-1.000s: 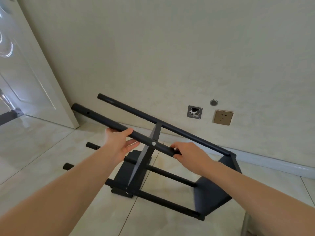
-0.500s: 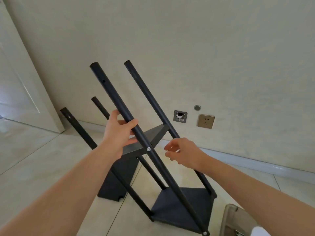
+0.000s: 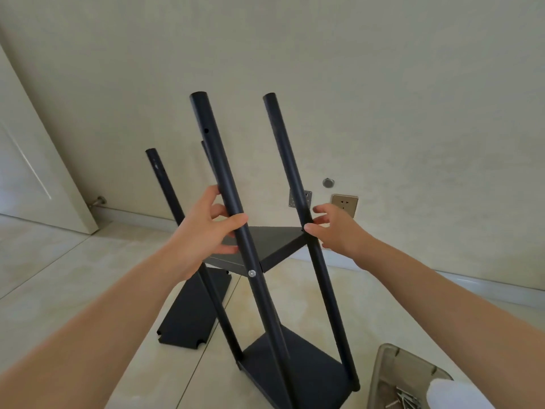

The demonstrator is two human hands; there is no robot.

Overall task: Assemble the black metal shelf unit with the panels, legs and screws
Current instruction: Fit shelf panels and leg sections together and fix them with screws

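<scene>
The black shelf unit stands almost upright on the floor, resting on its bottom panel (image 3: 298, 376), with a middle panel (image 3: 274, 240) fixed at hand height. My left hand (image 3: 203, 234) grips the nearest leg (image 3: 219, 166) just above a silver screw (image 3: 251, 273). My right hand (image 3: 336, 231) is spread beside the right leg (image 3: 283, 160), its thumb tip touching the leg where the middle panel joins. A third leg (image 3: 163, 184) rises at the back left; the fourth is mostly hidden behind the nearest one. A loose black panel (image 3: 191, 314) lies flat on the tiles.
A grey tray (image 3: 389, 373) holding several screws (image 3: 408, 401) sits at the bottom right, beside a white object (image 3: 451, 392). The wall behind carries a socket (image 3: 344, 203) and a metal plate. A white door (image 3: 35, 172) with a floor stop (image 3: 98, 200) stands at the left.
The unit has swung up from lying on its side to nearly upright. My left hand kept its grip on the near leg. My right hand let go and moved to the right leg.
</scene>
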